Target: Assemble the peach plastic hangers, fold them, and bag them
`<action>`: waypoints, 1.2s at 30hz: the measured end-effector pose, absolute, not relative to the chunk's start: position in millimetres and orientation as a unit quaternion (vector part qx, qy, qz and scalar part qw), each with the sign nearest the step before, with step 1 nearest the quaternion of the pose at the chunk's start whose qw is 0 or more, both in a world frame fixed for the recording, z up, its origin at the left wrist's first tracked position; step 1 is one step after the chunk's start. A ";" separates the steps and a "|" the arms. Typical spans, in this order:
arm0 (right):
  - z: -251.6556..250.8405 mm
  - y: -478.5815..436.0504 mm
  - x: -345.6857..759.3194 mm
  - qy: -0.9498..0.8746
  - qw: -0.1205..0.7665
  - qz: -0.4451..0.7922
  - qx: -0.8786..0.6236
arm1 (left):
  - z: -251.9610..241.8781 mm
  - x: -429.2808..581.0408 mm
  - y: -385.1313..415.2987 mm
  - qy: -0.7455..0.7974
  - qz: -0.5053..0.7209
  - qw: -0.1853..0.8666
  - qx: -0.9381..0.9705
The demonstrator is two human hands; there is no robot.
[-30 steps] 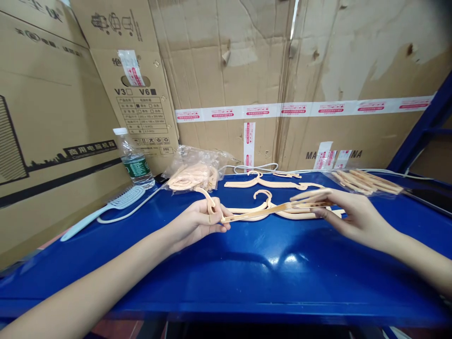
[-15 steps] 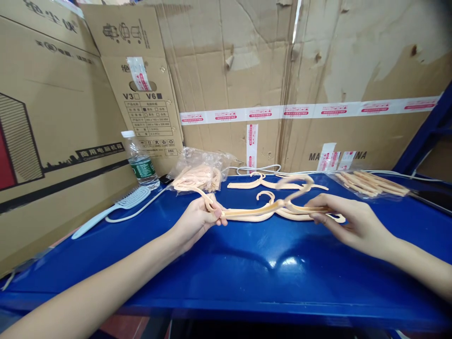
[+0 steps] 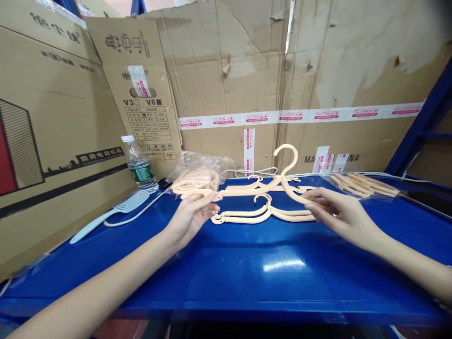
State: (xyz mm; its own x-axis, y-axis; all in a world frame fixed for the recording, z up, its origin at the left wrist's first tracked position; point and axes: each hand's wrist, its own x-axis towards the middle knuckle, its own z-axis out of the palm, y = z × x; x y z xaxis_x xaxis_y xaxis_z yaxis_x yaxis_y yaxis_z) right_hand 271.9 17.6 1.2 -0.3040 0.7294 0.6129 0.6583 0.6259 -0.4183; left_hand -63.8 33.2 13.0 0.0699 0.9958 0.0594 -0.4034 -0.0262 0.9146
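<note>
— Where was the hanger (image 3: pixel 290 167) at that point?

— Well to the right of the water bottle (image 3: pixel 140 165), lifted off the blue counter (image 3: pixel 226 278), hook standing straight up. The left hand (image 3: pixel 192 214) pinched the arm tip nearer the bottle between thumb and fingertips. The right hand (image 3: pixel 335 212) had its fingers closed on the far tip.

— Why both ends?

— My guess is that thin peach plastic would sag if held from one end. A grip on each tip held it level, and clear of the second hanger (image 3: pixel 240 219) lying flat just beneath it.

— Anything else on that side of the bottle?

— Just right of the bottle was a crumpled clear bag (image 3: pixel 197 175) of the same peach pieces, close by the left hand. Farthest from the bottle was another clear packet (image 3: pixel 365 184) of straight peach bars, on the right hand's side. By my reading, each supply sat on the side of the hand that would reach for it.

— And in front of the bottle?

— A pale blue comb (image 3: pixel 116 209), its handle pointing toward the person. Nobody was touching it.

— The room?

— The counter was glossy, with lamp glare on the near part. Worn cardboard boxes (image 3: pixel 229 70) walled it in behind and to the left of the bottle, patched with red-and-white tape. A blue steel upright (image 3: pixel 422 125) stood far off to the bottle's right. It was tight quarters, honestly.
</note>
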 end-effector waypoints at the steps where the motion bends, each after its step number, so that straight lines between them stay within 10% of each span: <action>1: 1.6 18.1 272.7 -0.803 0.408 0.049 -0.431 | 15.4 -67.0 35.3 0.352 0.595 0.602 0.398; 5: 2.6 20.0 276.1 -0.804 0.400 0.056 -0.436 | 25.9 -88.1 48.0 0.348 0.623 0.550 0.433; 17: -1.5 25.4 279.9 -0.862 0.265 0.062 -0.428 | 40.4 -124.1 57.3 0.419 0.158 0.134 0.884; 36: 10.0 28.6 289.1 -0.885 0.171 0.081 -0.425 | 25.9 -123.1 64.6 0.421 0.073 0.103 0.898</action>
